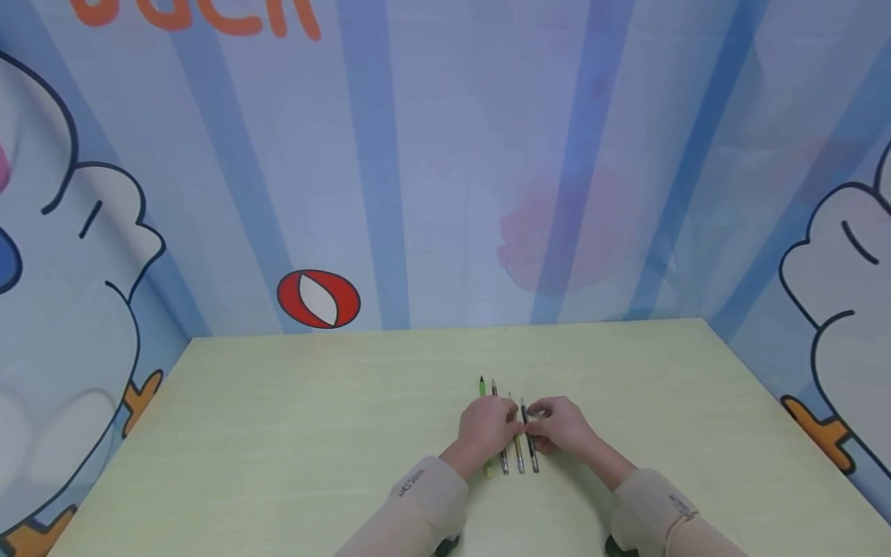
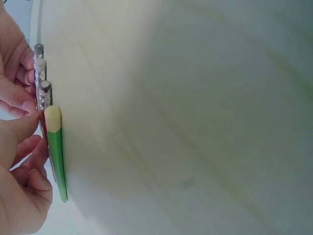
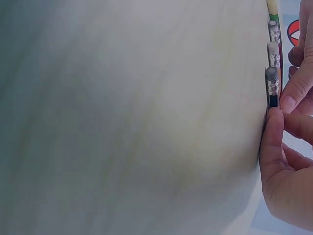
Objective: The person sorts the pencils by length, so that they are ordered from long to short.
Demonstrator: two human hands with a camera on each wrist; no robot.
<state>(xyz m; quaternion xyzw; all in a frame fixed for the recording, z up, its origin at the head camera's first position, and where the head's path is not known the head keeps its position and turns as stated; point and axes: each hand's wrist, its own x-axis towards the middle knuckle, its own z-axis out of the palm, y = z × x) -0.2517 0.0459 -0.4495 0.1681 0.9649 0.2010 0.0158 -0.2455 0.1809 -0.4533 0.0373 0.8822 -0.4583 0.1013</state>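
Several pencils lie side by side on the pale table, all pointing away from me. The leftmost is a green pencil [image 2: 56,152] with a cream end. Beside it lies a dark reddish pencil [image 1: 504,462] with an eraser, partly under my left hand [image 1: 487,425]. My left thumb and curled fingers close around a yellow pencil [image 1: 519,456]; the exact contact is partly hidden. On the right, my right hand [image 1: 565,427] pinches a black pencil [image 3: 273,101] between thumb and fingers. Its grey eraser [image 3: 272,73] points toward me. Both hands' fingertips are close together.
The light wooden table [image 1: 292,433] extends to both sides of the pencils. Behind it stands a blue striped backdrop [image 1: 445,170] with cartoon figures and a printed red and white oval [image 1: 346,298].
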